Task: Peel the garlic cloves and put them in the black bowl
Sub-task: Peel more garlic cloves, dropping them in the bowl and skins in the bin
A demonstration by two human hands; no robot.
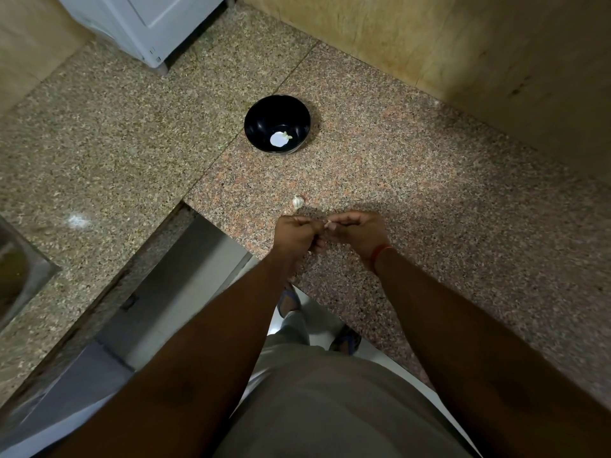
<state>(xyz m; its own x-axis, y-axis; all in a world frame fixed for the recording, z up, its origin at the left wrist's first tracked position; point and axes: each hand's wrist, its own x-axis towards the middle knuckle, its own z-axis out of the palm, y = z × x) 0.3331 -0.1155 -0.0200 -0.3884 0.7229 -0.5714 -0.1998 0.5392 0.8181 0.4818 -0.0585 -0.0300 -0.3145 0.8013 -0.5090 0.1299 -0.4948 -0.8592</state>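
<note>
Speckled granite countertop, L-shaped, with a seam line running diagonally past the middle; glare spot on the left stretch. White appliance standing at top left on the counter, tan tiled wall behind at top right, edge of a steel sink at far left. Below the counter edge: grey cabinet front, white floor, sandalled feet, olive-grey clothing, red thread band at a wrist.
</note>
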